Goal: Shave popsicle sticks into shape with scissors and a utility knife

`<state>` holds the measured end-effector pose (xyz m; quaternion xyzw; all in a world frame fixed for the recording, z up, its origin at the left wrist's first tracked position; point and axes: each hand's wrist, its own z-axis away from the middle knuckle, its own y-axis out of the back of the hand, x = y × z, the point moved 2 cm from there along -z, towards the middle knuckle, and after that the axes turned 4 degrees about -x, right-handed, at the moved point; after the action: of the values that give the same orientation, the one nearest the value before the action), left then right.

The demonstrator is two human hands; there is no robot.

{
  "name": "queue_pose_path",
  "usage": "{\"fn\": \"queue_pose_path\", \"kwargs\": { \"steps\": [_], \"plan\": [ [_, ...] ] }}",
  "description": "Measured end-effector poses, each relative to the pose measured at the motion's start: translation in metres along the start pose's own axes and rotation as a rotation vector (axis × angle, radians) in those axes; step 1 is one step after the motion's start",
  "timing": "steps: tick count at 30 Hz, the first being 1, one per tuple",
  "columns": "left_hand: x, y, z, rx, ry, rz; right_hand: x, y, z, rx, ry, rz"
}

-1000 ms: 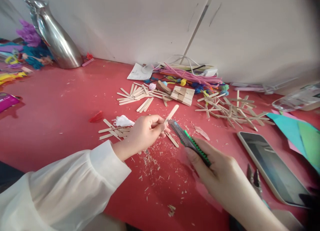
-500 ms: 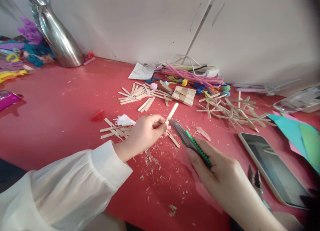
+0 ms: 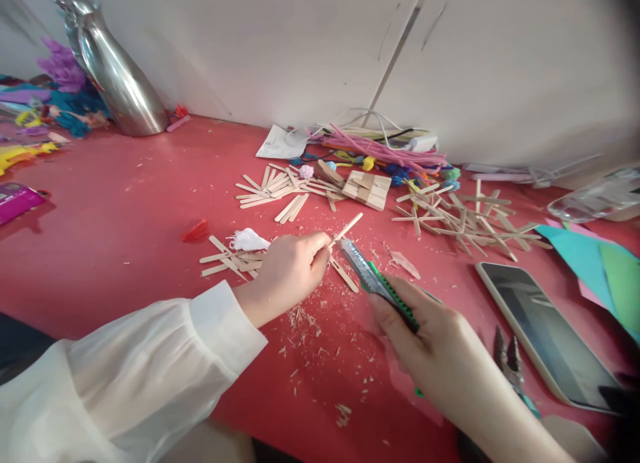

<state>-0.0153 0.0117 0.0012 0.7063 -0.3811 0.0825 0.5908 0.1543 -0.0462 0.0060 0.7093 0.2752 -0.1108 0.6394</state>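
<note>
My left hand (image 3: pixel 297 266) pinches a wooden craft stick (image 3: pixel 349 227) whose free end points up and to the right. Wrapped in my right hand (image 3: pixel 433 336) is a green and black utility knife (image 3: pixel 387 293), its blade tip at or close to the stick beside my left fingertips. Whether the blade touches the wood I cannot tell. Below the held stick, another craft stick with a slot cut in it (image 3: pixel 344 275) lies on the red table (image 3: pixel 150 249). Wood shavings (image 3: pixel 307 323) are scattered under both hands.
Loose craft sticks (image 3: pixel 270 189) and a bundled stack (image 3: pixel 367 188) lie behind my hands, with crossed sticks (image 3: pixel 465 216) farther right. A phone (image 3: pixel 545 336) and pliers (image 3: pixel 509 359) are near my right forearm. A steel jug (image 3: pixel 120 76) stands at the back left.
The held stick has turned in my left fingers, now showing its narrow edge and leaning further right. My left hand has rolled slightly; the knife has tilted, its blade face now brighter.
</note>
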Motion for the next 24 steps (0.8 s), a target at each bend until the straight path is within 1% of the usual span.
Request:
{"fn": "queue_pose_path", "kwargs": {
  "steps": [2, 5, 7, 10, 13, 16, 20, 24],
  "plan": [
    [-0.003, -0.003, -0.001, -0.030, 0.040, 0.079, -0.001, -0.001, -0.001, 0.054, 0.087, 0.141],
    [-0.007, -0.007, -0.003, -0.081, 0.099, 0.255, -0.003, -0.002, -0.002, 0.189, 0.219, 0.406],
    [-0.009, -0.009, -0.003, -0.102, 0.133, 0.327, -0.004, -0.001, -0.002, 0.224, 0.252, 0.476],
    [-0.011, -0.009, -0.003, -0.119, 0.175, 0.389, -0.002, 0.000, -0.003, 0.145, 0.204, 0.424],
    [-0.012, -0.008, -0.003, -0.116, 0.169, 0.433, 0.000, 0.002, -0.004, 0.041, 0.105, 0.270],
    [-0.014, -0.009, -0.003, -0.099, 0.157, 0.458, 0.000, 0.004, -0.004, -0.022, 0.021, 0.126],
    [-0.014, -0.008, -0.002, -0.090, 0.164, 0.501, 0.000, 0.004, -0.004, -0.035, 0.002, 0.068],
    [-0.013, -0.006, -0.002, -0.132, 0.162, 0.561, 0.002, 0.004, -0.005, -0.015, 0.026, 0.093]
  ]
}}
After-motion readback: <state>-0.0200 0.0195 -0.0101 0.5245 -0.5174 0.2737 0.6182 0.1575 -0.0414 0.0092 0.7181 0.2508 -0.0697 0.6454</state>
